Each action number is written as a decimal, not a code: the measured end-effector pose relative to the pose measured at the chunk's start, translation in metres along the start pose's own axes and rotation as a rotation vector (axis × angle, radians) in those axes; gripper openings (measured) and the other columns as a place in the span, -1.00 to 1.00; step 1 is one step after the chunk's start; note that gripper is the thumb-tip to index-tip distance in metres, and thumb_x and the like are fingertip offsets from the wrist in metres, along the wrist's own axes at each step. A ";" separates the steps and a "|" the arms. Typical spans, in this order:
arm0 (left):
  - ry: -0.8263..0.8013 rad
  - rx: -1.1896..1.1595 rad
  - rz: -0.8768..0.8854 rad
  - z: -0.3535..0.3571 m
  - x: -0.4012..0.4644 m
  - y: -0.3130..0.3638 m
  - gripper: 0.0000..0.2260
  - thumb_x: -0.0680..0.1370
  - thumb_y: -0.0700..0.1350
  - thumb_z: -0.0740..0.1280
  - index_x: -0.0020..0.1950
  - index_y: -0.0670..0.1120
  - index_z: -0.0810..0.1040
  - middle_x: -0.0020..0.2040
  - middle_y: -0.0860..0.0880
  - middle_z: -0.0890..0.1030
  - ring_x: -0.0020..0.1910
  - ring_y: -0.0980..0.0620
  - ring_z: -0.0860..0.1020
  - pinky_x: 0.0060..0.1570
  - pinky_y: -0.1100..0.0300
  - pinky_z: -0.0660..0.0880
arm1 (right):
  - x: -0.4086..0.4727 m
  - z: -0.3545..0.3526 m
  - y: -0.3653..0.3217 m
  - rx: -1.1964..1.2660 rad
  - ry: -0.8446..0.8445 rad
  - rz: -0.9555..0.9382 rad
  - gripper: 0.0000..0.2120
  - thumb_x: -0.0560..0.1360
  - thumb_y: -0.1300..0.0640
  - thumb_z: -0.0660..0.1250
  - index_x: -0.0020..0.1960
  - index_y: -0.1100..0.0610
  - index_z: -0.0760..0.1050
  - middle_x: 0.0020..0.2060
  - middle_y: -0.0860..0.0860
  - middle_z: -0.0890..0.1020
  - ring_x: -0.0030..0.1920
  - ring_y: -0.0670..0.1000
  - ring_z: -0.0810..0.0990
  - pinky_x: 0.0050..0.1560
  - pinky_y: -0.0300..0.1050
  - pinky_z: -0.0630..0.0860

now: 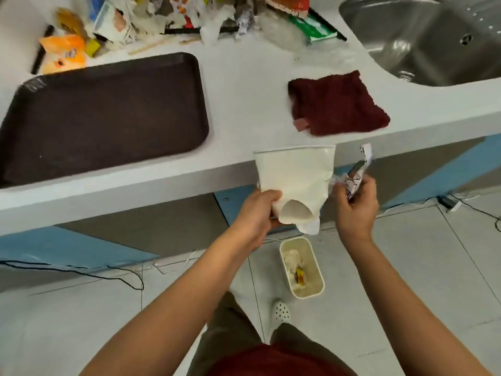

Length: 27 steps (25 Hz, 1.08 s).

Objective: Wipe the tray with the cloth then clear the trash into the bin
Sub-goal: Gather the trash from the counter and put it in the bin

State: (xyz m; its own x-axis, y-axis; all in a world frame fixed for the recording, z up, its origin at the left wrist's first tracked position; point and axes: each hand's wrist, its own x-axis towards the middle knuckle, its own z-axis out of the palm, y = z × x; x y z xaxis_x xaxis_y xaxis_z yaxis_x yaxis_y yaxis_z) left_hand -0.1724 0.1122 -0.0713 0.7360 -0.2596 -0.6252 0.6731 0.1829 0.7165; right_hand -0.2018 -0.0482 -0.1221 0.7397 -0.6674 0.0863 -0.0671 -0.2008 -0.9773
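The counter (244,85) runs across my view, with the sink (423,42) at its far right. The dark tray (103,115) lies bare on its left half. A trash heap (168,14) of wrappers and tissue is piled along the back edge. The red cloth (339,103) lies flat near the front edge, right of the tray and apart from it.

My left hand (254,213) grips a crushed white paper cup (292,183) near its base, held out over the floor. My right hand (355,207) pinches a crumpled printed wrapper (355,177) between curled fingers. The bin (302,267) stands on the floor directly below, already part filled.

Handling, as I judge it: both items are light and soft, with no breakage risk. The cup wall buckles under pressure, so grip near the stiffer base or rim. The wrapper is likely slippery; pinch it at a fold.
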 end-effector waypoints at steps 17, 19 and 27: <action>0.098 0.146 -0.426 -0.008 0.133 -0.200 -0.80 0.59 -0.24 0.09 0.20 -0.13 0.33 -0.01 -0.11 0.50 -0.09 -0.07 0.53 -0.13 0.04 0.55 | -0.078 -0.060 0.250 -0.356 -0.056 0.803 -0.83 0.45 0.34 0.31 0.04 0.29 0.52 -0.14 0.19 0.59 -0.16 0.10 0.50 -0.12 -0.17 0.35; 0.097 0.155 -0.459 -0.011 0.160 -0.225 -0.76 0.59 -0.23 0.11 0.26 -0.13 0.33 0.02 -0.11 0.51 -0.03 -0.09 0.52 -0.08 0.02 0.56 | -0.079 -0.054 0.275 -0.330 -0.017 0.874 -0.84 0.44 0.36 0.32 0.02 0.26 0.47 -0.16 0.16 0.54 -0.16 0.11 0.48 -0.13 -0.16 0.35; 0.114 0.201 -0.581 -0.032 0.240 -0.310 -0.70 0.61 -0.20 0.13 0.34 -0.18 0.32 0.08 -0.16 0.50 0.08 -0.15 0.48 0.00 -0.01 0.49 | -0.090 -0.036 0.366 -0.348 0.044 0.984 -0.88 0.44 0.34 0.26 -0.12 0.14 0.46 -0.20 0.12 0.53 -0.22 0.09 0.46 -0.36 -0.22 0.35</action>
State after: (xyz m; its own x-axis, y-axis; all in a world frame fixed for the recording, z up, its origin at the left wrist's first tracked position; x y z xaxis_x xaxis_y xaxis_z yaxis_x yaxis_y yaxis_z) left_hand -0.2025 0.0234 -0.4536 0.2641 -0.1582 -0.9514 0.9474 -0.1425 0.2867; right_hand -0.3172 -0.0874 -0.4811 0.2293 -0.6723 -0.7039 -0.8211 0.2546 -0.5108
